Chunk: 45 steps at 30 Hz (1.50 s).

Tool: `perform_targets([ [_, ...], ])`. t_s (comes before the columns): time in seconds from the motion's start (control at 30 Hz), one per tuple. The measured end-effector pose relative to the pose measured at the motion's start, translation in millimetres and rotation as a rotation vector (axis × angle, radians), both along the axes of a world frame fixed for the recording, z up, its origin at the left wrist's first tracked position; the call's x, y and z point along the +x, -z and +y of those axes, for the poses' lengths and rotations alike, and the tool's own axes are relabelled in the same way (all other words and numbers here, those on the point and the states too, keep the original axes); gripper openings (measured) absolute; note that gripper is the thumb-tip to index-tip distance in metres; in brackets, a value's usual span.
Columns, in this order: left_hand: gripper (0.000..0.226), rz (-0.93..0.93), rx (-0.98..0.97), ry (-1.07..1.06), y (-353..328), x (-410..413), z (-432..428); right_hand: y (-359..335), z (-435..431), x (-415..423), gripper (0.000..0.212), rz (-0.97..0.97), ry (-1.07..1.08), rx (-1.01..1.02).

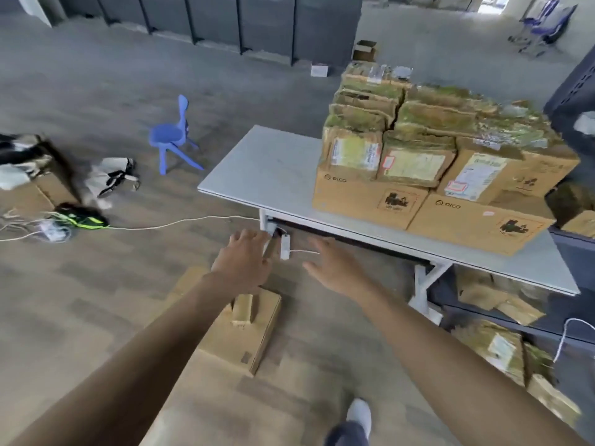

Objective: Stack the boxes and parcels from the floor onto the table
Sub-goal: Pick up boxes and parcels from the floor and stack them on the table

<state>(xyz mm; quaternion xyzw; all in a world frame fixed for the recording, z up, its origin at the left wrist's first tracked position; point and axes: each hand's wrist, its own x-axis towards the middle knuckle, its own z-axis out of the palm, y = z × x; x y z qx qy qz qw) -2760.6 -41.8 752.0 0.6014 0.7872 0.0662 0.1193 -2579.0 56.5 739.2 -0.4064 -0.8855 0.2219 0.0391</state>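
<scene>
A shoe [359, 413] shows at the bottom edge. Both bare arms reach forward over the floor. A flat box [238, 342] lies on the floor under the left forearm, with a small box [242, 310] on top of it. The left hand [244, 259] hangs over the flat box's far end with its fingers spread, and it holds nothing. Whether it touches the cardboard I cannot tell. The right hand [335, 268] is off to the box's right with its fingers straight and apart, and it too is empty.

Just past the hands, a white adaptor [285, 246] hangs at the table [273, 169] leg, and a white cable [180, 222] runs left across the floor. On the right part of the table, two big boxes [370, 197] sit side by side. Labelled parcels [415, 165] are piled tightly on them in several layers. More cartons [495, 297] lie under the table and on the floor to its right.

Farther left are bags [111, 177] and a blue chair [172, 136]. Dark cabinets [225, 17] line the back, with an open carton [365, 49] near them.
</scene>
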Motion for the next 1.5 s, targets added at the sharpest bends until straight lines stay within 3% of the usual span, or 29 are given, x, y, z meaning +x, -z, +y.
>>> perform_targets([
  [0.37,0.04,-0.169,-0.067,-0.248,65,-91,-75,67,-36,-101,0.055,-0.123,-0.112,-0.134],
  [0.57,0.049,-0.098,-0.206,-0.255,103,-144,-44,113,8,-158,0.054,-0.185,-0.151,-0.21],
  [0.77,0.046,-0.189,-0.302,-0.313,159,-189,4,174,44,-213,0.051,-0.234,-0.14,-0.315],
  [0.97,0.049,-0.28,-0.43,-0.295,267,-226,22,277,51,-260,0.046,-0.287,-0.134,-0.393],
  [1.17,0.049,-0.319,-0.509,-0.251,430,-282,46,447,53,-313,0.048,-0.226,0.015,-0.491],
  [1.33,0.049,-0.461,-0.559,-0.428,556,-311,56,578,52,-345,0.057,-0.262,0.135,-0.583],
  [1.5,0.053,-0.62,-0.628,-0.504,628,-313,57,645,46,-354,0.046,-0.181,0.25,-0.621],
])
